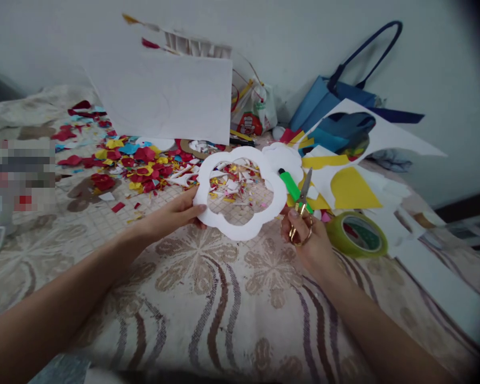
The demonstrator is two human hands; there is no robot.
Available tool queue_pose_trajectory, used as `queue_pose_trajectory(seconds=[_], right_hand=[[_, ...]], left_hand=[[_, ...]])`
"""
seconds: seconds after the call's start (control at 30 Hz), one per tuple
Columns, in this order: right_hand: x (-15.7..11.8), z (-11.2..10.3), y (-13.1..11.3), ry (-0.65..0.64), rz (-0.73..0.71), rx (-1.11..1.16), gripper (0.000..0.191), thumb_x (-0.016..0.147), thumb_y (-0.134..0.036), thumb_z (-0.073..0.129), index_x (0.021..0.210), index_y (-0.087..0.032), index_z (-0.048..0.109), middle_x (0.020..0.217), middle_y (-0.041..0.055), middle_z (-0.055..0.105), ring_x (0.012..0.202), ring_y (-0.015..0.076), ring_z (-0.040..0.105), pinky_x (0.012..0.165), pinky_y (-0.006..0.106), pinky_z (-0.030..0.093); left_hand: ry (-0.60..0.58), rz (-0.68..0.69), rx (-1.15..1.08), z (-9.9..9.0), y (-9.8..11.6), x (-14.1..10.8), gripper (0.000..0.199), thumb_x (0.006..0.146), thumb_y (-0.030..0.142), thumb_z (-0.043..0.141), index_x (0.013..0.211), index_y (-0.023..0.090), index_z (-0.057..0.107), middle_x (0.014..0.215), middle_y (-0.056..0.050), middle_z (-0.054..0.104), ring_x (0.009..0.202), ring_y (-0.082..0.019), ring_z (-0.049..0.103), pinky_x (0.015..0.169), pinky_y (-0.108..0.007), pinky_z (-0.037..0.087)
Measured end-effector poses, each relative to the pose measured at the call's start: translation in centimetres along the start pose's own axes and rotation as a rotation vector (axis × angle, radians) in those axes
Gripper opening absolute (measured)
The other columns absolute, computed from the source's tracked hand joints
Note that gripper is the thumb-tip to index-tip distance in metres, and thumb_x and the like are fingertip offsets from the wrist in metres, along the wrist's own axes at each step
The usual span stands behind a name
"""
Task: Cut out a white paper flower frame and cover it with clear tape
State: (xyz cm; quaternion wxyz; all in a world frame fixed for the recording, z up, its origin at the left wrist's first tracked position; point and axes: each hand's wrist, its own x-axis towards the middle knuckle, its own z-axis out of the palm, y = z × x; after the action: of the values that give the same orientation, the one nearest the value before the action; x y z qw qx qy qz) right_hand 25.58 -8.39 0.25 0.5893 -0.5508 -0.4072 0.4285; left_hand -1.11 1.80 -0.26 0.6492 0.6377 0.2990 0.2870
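Scissors (pixel 303 201) in the right hand (pixel 316 246), scalloped white paper ring (pixel 243 231) in the left hand (pixel 185 208), both grips closed.

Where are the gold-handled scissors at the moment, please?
In the head view, the scissors are right of centre, in the right hand, beside the green marker and the white paper ring.

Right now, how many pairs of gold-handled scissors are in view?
1: the scissors are in the right hand, just right of the white flower-shaped ring that the left hand holds. Others may be hidden under the paper scraps.
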Motion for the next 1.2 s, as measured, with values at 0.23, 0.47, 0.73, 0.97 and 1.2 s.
queue_pose_trajectory(seconds=[0.23, 0.47, 0.73, 0.97, 1.2], right_hand=[[-0.1, -0.3, -0.1, -0.029, -0.042, -0.002, 0.028, 0.082, -0.041, 0.063, 0.069, -0.02, 0.05, 0.057, -0.0051, 0.047, 0.049, 0.0076, 0.044, 0.046, 0.024, 0.031], [0.0, -0.4, 0.0, 0.034, -0.032, -0.022, 0.023, 0.078, -0.04, 0.067, 0.082, -0.021, 0.056, 0.052, -0.0064, 0.047, 0.045, 0.0089, 0.042, 0.042, 0.024, 0.03], [-0.1, -0.3, -0.1, 0.036, -0.001, 0.014, 0.021, 0.077, -0.037, 0.068, 0.081, -0.021, 0.056, 0.054, -0.0063, 0.049, 0.046, 0.0082, 0.044, 0.042, 0.023, 0.032], [0.2, 0.0, 0.0, 0.06, 0.047, 0.172, 0.023, 0.074, -0.034, 0.071, 0.073, -0.02, 0.054, 0.058, -0.006, 0.05, 0.048, 0.0064, 0.045, 0.044, 0.022, 0.033], [0.2, 0.5, 0.3, 0.03, 0.064, 0.107, 0.027, 0.073, -0.039, 0.071, 0.069, -0.02, 0.052, 0.057, -0.0054, 0.048, 0.047, 0.0075, 0.044, 0.042, 0.023, 0.032]], left_hand=[[-0.027, -0.01, 0.082, 0.3, 0.7, -0.2, 0.038, 0.086, 0.033, 0.057, 0.12, 0.018, 0.049, 0.086, -0.003, 0.06, 0.069, -0.012, 0.056, 0.06, -0.023, 0.052], [-0.042, -0.012, 0.084, 0.7, 1.3, -0.3, 0.038, 0.083, 0.03, 0.061, 0.118, 0.019, 0.052, 0.081, -0.003, 0.061, 0.066, -0.013, 0.056, 0.056, -0.021, 0.05], [0.032, -0.049, -0.039, 0.6, 0.6, -0.2, 0.042, 0.082, 0.034, 0.062, 0.119, 0.019, 0.052, 0.083, -0.003, 0.063, 0.067, -0.013, 0.056, 0.058, -0.023, 0.05], [-0.04, -0.114, -0.295, 2.4, 0.0, -0.8, 0.04, 0.074, 0.035, 0.073, 0.108, 0.018, 0.06, 0.088, -0.005, 0.068, 0.078, -0.016, 0.063, 0.07, -0.027, 0.051], [0.016, -0.24, -0.377, 4.0, -0.4, -1.3, 0.028, 0.076, 0.033, 0.072, 0.093, 0.011, 0.068, 0.085, -0.009, 0.071, 0.073, -0.015, 0.064, 0.068, -0.025, 0.053]])
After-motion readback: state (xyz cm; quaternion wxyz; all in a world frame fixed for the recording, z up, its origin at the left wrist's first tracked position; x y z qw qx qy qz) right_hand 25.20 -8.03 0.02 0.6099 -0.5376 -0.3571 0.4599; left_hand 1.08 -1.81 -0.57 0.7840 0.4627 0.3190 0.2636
